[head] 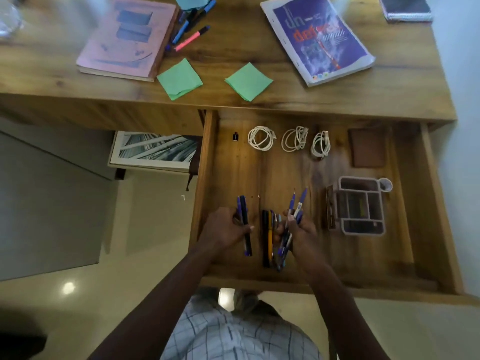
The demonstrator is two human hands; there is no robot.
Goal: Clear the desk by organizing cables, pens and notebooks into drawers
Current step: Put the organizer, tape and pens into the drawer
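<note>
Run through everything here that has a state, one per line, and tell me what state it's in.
drawer: pulled open
white cables: three, coiled, lying in the drawer
left grip: holding two pens
right grip: holding a bunch of pens
loose pens: lying in the drawer between the grips
pink notebook: closed, on the desk
purple book: closed, on the desk
</note>
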